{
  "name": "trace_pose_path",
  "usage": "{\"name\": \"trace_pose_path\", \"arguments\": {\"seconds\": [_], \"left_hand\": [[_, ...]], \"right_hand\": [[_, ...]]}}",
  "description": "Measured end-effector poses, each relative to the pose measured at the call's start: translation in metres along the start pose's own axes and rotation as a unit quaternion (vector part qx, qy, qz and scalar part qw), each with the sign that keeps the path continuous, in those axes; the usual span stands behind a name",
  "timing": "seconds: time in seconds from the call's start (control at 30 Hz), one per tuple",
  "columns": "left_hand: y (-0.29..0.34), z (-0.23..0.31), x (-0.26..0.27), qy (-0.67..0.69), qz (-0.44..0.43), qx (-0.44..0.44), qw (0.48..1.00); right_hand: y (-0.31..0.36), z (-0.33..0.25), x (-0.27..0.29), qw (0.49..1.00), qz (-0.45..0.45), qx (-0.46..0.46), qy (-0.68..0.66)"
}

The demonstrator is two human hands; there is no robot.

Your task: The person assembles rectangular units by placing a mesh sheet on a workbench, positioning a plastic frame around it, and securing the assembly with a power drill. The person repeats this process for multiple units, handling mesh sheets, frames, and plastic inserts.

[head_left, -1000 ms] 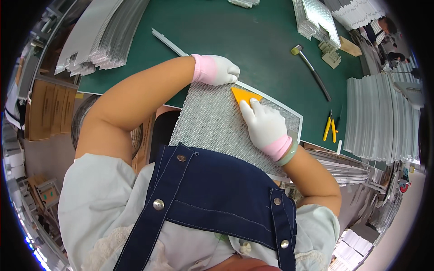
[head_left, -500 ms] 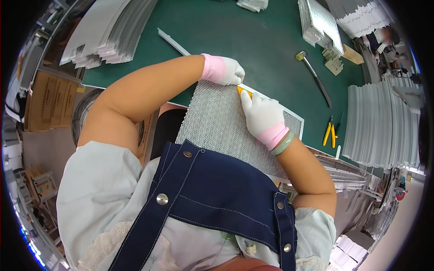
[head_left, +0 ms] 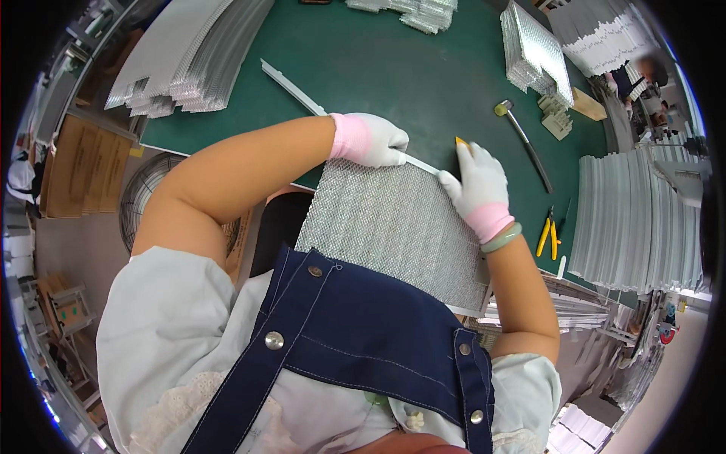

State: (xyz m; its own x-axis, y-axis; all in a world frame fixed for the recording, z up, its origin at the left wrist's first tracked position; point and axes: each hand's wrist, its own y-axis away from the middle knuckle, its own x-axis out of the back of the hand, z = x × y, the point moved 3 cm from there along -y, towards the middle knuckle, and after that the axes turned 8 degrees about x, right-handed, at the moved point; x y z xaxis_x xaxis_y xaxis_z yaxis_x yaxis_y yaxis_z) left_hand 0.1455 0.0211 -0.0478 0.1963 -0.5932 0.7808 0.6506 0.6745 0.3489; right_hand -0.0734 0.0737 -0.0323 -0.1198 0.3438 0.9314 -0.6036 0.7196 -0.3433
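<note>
A silvery mesh panel (head_left: 389, 219) rests between my body and the table edge, with a thin white frame strip (head_left: 421, 163) along its far side. My left hand (head_left: 376, 141), in a white glove with a pink cuff, is closed on that strip at the panel's far left corner. To the right, my gloved right hand (head_left: 482, 181) holds a small yellow piece (head_left: 461, 141) whose tip pokes out beyond the fingers; its kind is mostly hidden. The thumb of this hand lies near the strip. Another white strip (head_left: 291, 87) extends beyond my left wrist.
On the green table (head_left: 363, 72) lie a hammer (head_left: 525, 144) and yellow-handled pliers (head_left: 547, 234) at the right. Stacked mesh panels (head_left: 193, 60) fill the far left, and stacked pale strips (head_left: 643, 219) stand at the right. A fan (head_left: 147, 193) is on the floor at left.
My right hand has moved right and away from the left hand, carrying the yellow piece off the panel's far edge. My left hand stays on the frame, slightly lower in the picture.
</note>
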Motion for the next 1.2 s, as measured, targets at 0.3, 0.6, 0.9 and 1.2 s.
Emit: {"name": "trace_pose_path", "arguments": {"seconds": [0.3,0.6,0.9,1.2], "left_hand": [[0.032,0.008,0.022,-0.159,0.082,-0.039,0.983],[0.062,-0.006,0.022,-0.199,0.131,-0.019,0.971],[0.063,-0.007,0.038,-0.029,-0.04,0.026,0.998],[0.081,-0.002,0.01,-0.147,0.207,-0.128,0.959]], "right_hand": [[-0.034,-0.03,0.007,0.961,-0.185,-0.082,-0.189],[-0.03,-0.039,0.022,0.944,-0.19,-0.127,-0.238],[-0.039,-0.036,0.019,0.869,-0.302,-0.158,-0.359],[-0.018,-0.053,0.027,0.948,-0.176,-0.097,-0.247]]}}
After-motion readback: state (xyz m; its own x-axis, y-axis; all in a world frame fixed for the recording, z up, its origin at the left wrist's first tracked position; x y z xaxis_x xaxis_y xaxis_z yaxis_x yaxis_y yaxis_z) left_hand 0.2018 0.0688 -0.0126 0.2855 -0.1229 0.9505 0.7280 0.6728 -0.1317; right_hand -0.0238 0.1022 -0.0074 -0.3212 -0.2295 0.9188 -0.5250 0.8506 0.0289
